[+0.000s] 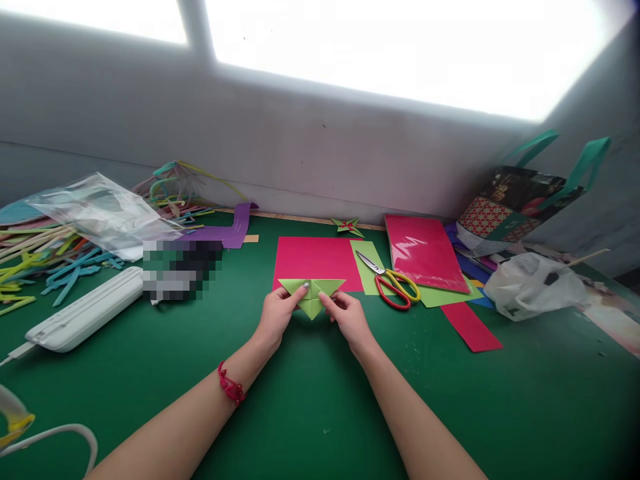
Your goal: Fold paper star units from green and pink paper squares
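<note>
Left hand (pixel 274 313), right hand (pixel 349 316) pinch folded green paper (pixel 311 293) between them, over green table (pixel 310 400).

Both bare forearms reach forward from the lower edge and converge toward the middle. The left hand (pixel 274 315) lies knuckles up, its fingertips pinched together at the front, a red bracelet (pixel 230 386) circling its wrist. The right hand (pixel 349 318) mirrors it just beside, fingers curled inward, thumb and forefinger pinched.
</note>
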`<control>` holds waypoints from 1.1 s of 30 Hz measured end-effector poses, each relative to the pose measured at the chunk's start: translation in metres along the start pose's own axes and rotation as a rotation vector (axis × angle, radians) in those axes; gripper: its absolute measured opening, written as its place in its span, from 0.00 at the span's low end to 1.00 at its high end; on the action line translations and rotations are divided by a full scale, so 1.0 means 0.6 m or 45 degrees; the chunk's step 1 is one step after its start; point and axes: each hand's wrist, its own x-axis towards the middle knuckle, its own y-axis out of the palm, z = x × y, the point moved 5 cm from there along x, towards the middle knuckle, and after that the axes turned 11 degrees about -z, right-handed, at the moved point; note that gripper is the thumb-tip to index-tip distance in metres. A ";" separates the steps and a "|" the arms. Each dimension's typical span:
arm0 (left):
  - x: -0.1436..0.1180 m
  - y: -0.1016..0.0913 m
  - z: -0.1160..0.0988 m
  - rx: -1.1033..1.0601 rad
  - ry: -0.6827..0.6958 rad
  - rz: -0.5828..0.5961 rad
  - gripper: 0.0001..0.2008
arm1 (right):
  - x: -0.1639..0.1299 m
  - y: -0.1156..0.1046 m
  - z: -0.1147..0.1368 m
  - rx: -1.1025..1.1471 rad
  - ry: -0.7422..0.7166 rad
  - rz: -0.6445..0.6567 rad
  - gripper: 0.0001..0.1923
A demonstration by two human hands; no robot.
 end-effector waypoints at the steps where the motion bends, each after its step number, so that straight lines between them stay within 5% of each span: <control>1: 0.000 0.000 -0.001 -0.002 0.007 -0.010 0.18 | 0.001 0.000 -0.002 -0.005 0.004 -0.021 0.17; 7: -0.008 0.011 -0.002 -0.053 -0.052 0.086 0.20 | 0.004 -0.002 -0.007 -0.011 0.001 -0.097 0.16; 14: -0.004 0.006 0.006 -0.081 -0.089 0.029 0.18 | -0.005 0.005 0.007 -0.014 -0.033 -0.036 0.15; 25: -0.008 0.011 0.001 -0.032 -0.059 0.148 0.14 | 0.011 -0.003 -0.042 0.563 0.509 -0.070 0.13; 33: -0.005 0.009 -0.011 0.009 0.105 0.102 0.12 | 0.008 0.000 -0.041 0.557 0.455 -0.103 0.12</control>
